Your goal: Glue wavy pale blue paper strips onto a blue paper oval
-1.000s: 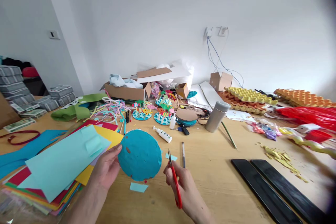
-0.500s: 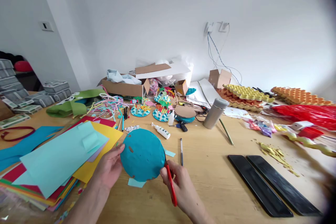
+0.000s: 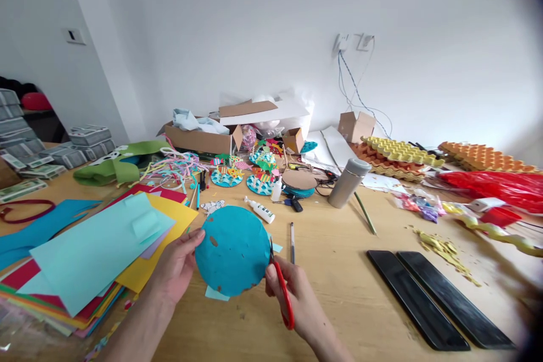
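Observation:
A round blue disc [image 3: 233, 251] with small brown bare patches is held up over the table. My left hand [image 3: 180, 263] pinches its left edge, thumb on the front face. In my right hand [image 3: 292, 291] is a pair of red-handled scissors [image 3: 285, 294], their dark blades pointing up beside the disc's right edge. Behind the disc lie pale blue paper scraps [image 3: 217, 294], partly covered by it. A white glue bottle [image 3: 260, 210] lies just beyond the disc, and a pen [image 3: 292, 242] lies to its right.
Stacked coloured paper [image 3: 97, 249] spreads across the left. Two black trays [image 3: 418, 297] lie at the right front. A grey flask [image 3: 348, 182] stands further back, near cardboard discs [image 3: 299, 180] and paper fish crafts [image 3: 227, 176]. Egg trays [image 3: 401, 150] sit at the back right.
The scissors have shifted slightly right and their blades now show beside the disc's right edge. The disc has turned a little in my left hand.

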Demonstrator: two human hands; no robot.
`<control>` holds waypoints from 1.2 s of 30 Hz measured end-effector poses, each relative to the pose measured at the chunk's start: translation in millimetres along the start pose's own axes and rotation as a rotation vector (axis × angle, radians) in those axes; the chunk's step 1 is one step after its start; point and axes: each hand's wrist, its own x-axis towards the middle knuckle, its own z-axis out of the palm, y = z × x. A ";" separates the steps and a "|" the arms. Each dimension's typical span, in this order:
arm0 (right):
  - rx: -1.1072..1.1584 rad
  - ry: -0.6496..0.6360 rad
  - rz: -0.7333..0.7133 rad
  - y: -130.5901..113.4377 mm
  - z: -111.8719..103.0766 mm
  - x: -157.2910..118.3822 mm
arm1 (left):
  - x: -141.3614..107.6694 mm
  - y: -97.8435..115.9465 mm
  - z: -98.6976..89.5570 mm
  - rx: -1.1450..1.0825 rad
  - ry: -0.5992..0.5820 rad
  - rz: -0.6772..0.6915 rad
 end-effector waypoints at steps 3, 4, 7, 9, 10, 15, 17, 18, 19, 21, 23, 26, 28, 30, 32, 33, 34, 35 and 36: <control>0.001 -0.012 -0.014 -0.1 -0.7 -0.6 | 2.2 -0.8 -1.9 -0.003 -0.007 -0.015; -0.001 -0.009 -0.015 1.2 -0.8 -0.6 | 2.3 -0.9 -1.9 -0.005 -0.007 -0.018; -0.008 0.004 -0.016 6.7 -1.2 -0.1 | 1.3 -0.4 -0.7 -0.014 0.014 -0.020; -0.014 0.009 -0.013 8.9 -1.6 0.4 | 0.3 0.1 0.3 -0.017 0.028 -0.023; -0.016 0.008 -0.011 9.1 -1.9 0.6 | -0.1 0.2 0.6 -0.016 0.029 -0.027; -0.011 -0.012 -0.012 5.6 -2.9 0.7 | -0.2 -0.3 1.4 -0.008 0.014 -0.030; -0.015 -0.014 -0.012 4.2 -3.1 0.5 | -0.5 -0.6 2.0 -0.006 0.017 -0.028; -0.015 -0.013 -0.011 3.6 -3.2 0.4 | -0.9 -0.5 2.5 -0.007 0.023 -0.028; -0.015 -0.011 -0.009 3.2 -3.3 0.4 | -1.5 -0.3 3.2 -0.011 0.033 -0.027; -0.009 -0.006 -0.003 2.6 -3.5 0.4 | -2.7 0.2 4.4 -0.016 0.053 -0.033; -0.009 -0.003 0.002 2.2 -3.6 0.4 | -3.6 0.5 5.2 -0.017 0.068 -0.032; -0.014 0.002 0.006 1.9 -3.5 -0.1 | -3.1 0.0 4.9 -0.015 0.069 -0.024; -0.012 0.007 0.014 2.4 -3.1 -0.5 | -2.1 -0.5 4.5 -0.020 0.056 -0.020; -0.007 0.009 0.024 3.5 -2.6 -0.8 | -1.5 -0.4 4.6 -0.024 0.053 -0.017; 0.001 0.008 0.028 5.1 -2.0 -0.9 | -1.9 0.3 5.4 -0.022 0.070 -0.011; 0.003 0.009 0.025 5.8 -1.7 -1.0 | -2.4 0.9 6.0 -0.018 0.080 -0.009; 0.002 0.010 0.021 6.4 -1.4 -1.1 | -3.0 1.6 6.6 -0.012 0.087 -0.009; -0.002 0.014 0.015 6.7 -1.3 -1.2 | -3.6 2.2 7.2 -0.006 0.092 -0.009; -0.006 0.020 0.011 6.7 -1.2 -1.5 | -4.1 2.8 7.6 0.000 0.095 -0.010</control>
